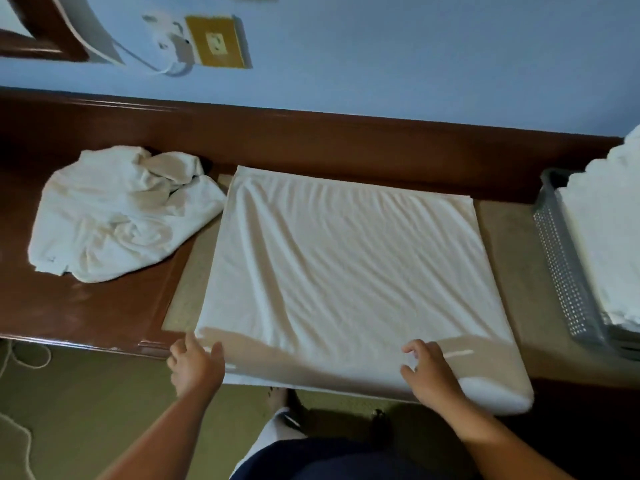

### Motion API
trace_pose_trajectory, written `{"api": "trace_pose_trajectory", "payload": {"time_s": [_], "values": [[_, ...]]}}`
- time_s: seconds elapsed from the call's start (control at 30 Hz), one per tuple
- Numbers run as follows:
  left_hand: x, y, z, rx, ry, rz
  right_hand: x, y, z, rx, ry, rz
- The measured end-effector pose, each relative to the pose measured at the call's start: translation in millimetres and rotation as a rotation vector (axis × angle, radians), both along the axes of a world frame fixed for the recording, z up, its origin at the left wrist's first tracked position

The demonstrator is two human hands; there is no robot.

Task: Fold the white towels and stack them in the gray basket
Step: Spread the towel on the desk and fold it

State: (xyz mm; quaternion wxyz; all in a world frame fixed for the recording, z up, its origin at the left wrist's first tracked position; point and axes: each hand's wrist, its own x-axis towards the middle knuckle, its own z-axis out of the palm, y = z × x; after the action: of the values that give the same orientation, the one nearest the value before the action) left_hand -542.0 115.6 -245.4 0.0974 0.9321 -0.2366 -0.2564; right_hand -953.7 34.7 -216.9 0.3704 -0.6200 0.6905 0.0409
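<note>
Head view, looking straight down over a brown counter [86, 306] set against a blue wall [415, 57]. Found a flat towel [346, 271], white and rippled with shallow creases, spread across the counter's pale inlay [502, 271], with its near edge hanging just over the front. Caught the left hand [195, 367] at the near left corner of that cloth, fingers fairly straight and spread, thumb laid on the fabric, with no clear grip to be made out. Caught the right hand [431, 374] farther along the same near edge, fingers curled, thumb and forefinger seemingly nipping a small fold of the cloth. Left a crumpled towel [121, 213] heaped on the dark wood just beside the far left corner of the flat one. Placed the gray basket [561, 265] at the right end of the counter, apart from the spread cloth and already filled above its rim with folded towels [606, 244]. Spotted a wall socket [216, 41] on a yellow plate above, with a white cable [162, 67] trailing from it.
</note>
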Motion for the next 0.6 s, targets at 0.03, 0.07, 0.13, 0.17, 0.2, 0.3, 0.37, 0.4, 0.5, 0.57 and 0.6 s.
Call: {"api": "trace_pose_trajectory", "payload": {"time_s": [0.03,0.07,0.13,0.17,0.2,0.3,0.37,0.4,0.5,0.57,0.6], "values": [[6,-5,0,0.018,-0.024,0.043,14,-6,4,0.008,0.000,0.033],[12,-9,-1,0.024,-0.043,0.062,26,-12,5,0.010,-0.010,0.056],[25,-14,-6,0.031,-0.071,-0.004,56,-23,10,-0.004,-0.035,0.102],[31,-17,-8,0.040,-0.066,-0.075,71,-30,11,-0.007,-0.045,0.119],[34,-20,-10,0.055,-0.056,-0.148,82,-34,13,-0.007,-0.059,0.130],[53,-25,-8,0.095,-0.034,-0.229,118,-48,13,0.025,-0.070,0.177],[67,-17,-6,0.094,-0.040,-0.158,137,-54,12,0.019,-0.064,0.206],[75,-9,-5,0.080,-0.035,-0.101,148,-58,8,0.006,-0.053,0.219],[86,4,-9,0.073,-0.031,-0.091,179,-65,4,-0.017,0.009,0.271],[89,-2,-8,0.052,-0.025,-0.121,199,-70,4,-0.012,0.065,0.369],[90,-7,-6,0.033,-0.021,-0.145,209,-73,4,-0.005,0.084,0.422]]}}
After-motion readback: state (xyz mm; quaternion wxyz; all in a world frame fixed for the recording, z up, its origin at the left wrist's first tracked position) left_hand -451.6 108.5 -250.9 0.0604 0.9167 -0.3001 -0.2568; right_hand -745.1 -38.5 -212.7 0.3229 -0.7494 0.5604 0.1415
